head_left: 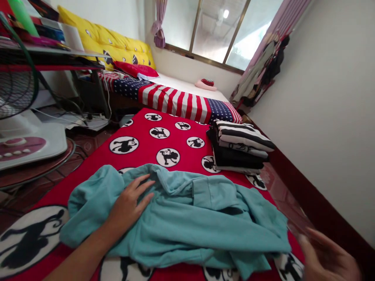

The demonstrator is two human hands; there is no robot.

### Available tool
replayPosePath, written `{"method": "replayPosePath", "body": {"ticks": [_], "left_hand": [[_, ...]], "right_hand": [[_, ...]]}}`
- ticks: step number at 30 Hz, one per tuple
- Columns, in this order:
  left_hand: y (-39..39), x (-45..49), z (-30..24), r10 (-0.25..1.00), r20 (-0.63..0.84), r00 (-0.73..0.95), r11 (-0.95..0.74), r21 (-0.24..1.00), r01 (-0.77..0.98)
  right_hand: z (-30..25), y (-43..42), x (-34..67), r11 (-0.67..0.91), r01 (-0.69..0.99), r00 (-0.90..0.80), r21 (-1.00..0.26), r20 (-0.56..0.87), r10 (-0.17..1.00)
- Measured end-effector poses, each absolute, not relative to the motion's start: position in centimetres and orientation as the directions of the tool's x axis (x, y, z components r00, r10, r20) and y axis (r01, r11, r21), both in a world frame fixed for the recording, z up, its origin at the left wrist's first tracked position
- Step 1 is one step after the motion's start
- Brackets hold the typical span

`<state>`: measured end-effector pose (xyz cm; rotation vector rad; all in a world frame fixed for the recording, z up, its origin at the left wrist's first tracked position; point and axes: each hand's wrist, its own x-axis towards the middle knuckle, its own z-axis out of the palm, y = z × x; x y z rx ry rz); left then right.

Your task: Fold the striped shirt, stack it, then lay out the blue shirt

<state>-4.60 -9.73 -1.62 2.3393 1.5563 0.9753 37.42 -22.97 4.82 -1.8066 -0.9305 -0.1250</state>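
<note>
A teal sweatshirt (187, 222) lies spread sideways across the red blanket, with loose folds and a pocket-like flap near its middle. Its bunched end is on the left, and one sleeve runs along the front toward the right. My left hand (130, 203) rests flat on the left part of the cloth with its fingers spread. Off the right end of the sweatshirt, my right hand (328, 255) is in the air, slightly blurred, with thumb and fingers apart and nothing visible between them.
A stack of folded clothes (240, 146) sits at the blanket's right side. The red blanket (140, 130) has monkey prints. A fan (26, 132) stands on a stool at left, beside a cluttered desk (58, 58). Behind are a bed (175, 99) and clothes hanging (260, 70) by the wall.
</note>
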Motion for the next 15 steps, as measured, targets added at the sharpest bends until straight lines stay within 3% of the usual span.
{"method": "replayPosePath", "body": {"ticks": [2, 5, 9, 10, 12, 15], "left_hand": [[-9.7, -4.8, -1.4, 0.872, 0.458, 0.172, -0.423, 0.530, 0.735], [-9.7, -5.0, -1.5, 0.873, 0.457, 0.168, -0.422, 0.538, 0.730], [-9.8, -5.1, -2.0, 0.868, 0.452, 0.205, -0.437, 0.502, 0.746], [-9.8, -5.1, -2.1, 0.865, 0.455, 0.210, -0.442, 0.496, 0.747], [-9.7, -5.2, -2.5, 0.857, 0.465, 0.221, -0.456, 0.487, 0.744], [-9.8, -5.1, -2.8, 0.842, 0.492, 0.221, -0.476, 0.483, 0.735]], "right_hand": [[5.8, -20.4, 35.1, -0.095, 0.726, 0.554, -0.681, 0.498, 0.667], [5.9, -15.8, 31.4, 0.100, 0.816, 0.121, -0.569, 0.337, 0.934], [4.7, -11.6, 28.6, 0.106, 0.951, -0.074, -0.290, 0.119, 0.990], [4.6, -11.3, 28.8, 0.123, 0.942, -0.086, -0.313, 0.129, 0.988], [4.5, -11.5, 30.2, 0.132, 0.857, -0.013, -0.498, 0.236, 0.972], [4.5, -13.7, 34.8, 0.061, 0.574, 0.447, -0.816, 0.375, 0.812]]}}
